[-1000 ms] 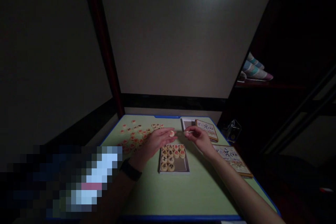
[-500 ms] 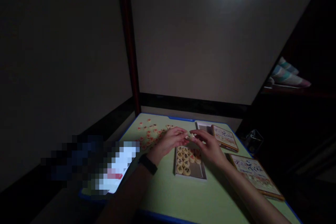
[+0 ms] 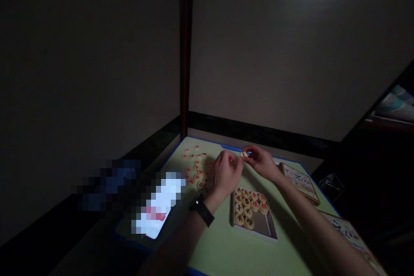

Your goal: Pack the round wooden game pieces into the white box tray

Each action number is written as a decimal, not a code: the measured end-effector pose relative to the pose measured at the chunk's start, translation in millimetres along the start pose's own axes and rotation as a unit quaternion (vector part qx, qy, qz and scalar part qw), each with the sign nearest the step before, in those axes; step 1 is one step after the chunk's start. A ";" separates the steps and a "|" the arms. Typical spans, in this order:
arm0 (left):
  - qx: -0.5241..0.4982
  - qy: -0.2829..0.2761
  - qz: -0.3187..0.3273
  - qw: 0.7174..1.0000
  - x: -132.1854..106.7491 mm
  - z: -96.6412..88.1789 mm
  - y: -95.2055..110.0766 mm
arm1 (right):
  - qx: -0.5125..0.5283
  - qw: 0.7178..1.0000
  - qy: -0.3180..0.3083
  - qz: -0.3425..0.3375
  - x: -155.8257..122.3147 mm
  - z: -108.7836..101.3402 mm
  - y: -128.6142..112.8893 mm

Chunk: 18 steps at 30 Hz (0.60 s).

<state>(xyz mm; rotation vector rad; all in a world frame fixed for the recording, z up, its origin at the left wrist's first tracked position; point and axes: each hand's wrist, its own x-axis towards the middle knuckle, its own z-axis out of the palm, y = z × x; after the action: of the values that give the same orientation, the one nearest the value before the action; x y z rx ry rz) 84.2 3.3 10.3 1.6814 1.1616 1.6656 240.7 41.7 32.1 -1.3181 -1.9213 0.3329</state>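
Note:
My right hand (image 3: 262, 163) pinches a pale round xiangqi piece (image 3: 243, 154) between thumb and fingertips, above the far part of the table. Close beside it, my left hand (image 3: 226, 174) is closed with its fingers curled down; what they hold, if anything, is hidden. A dark watch band circles my left wrist. Below the hands stands a shallow open box (image 3: 264, 225) with rows of round wooden pieces marked in black and red, its near right part bare. Loose xiangqi pieces (image 3: 196, 167) lie scattered left of my left hand, which partly covers them.
A lit, blurred-out screen (image 3: 161, 207) rests at the table's left edge. Two boxes with printed lids, a farther one (image 3: 299, 181) and a nearer one (image 3: 351, 235), lie along the right side. Walls (image 3: 265, 64) rise behind the green table (image 3: 213, 246).
My hands have parted a little; the left has turned and curled toward the loose pieces, while the right keeps a piece in its fingertips. The view has swung left.

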 end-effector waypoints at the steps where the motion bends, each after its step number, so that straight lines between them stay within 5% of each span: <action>1: 0.052 0.009 0.076 0.996 -4.0 -0.2 2.6 | -0.037 0.999 -0.022 0.002 14.9 9.0 -0.1; 4: 0.121 -0.019 0.236 0.964 -17.8 -1.0 10.5 | -0.142 0.981 -0.133 0.005 54.1 44.6 -7.8; 6: 0.137 -0.034 0.287 0.947 -24.6 -0.8 14.1 | -0.154 0.974 -0.167 -0.004 72.0 69.5 -15.5; 11: 0.146 -0.029 0.314 0.938 -25.6 -0.3 15.9 | -0.167 0.958 -0.233 -0.017 90.7 107.5 -24.3; 18: 0.170 -0.045 0.311 0.934 -23.6 1.9 11.2 | -0.143 0.944 -0.294 -0.036 101.6 107.7 -19.1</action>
<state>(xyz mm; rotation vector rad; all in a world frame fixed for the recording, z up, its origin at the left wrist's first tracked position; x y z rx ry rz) 91.1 -21.6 6.6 2.5173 0.9677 1.7728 133.5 144.3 16.2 -1.4346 -2.5910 0.4630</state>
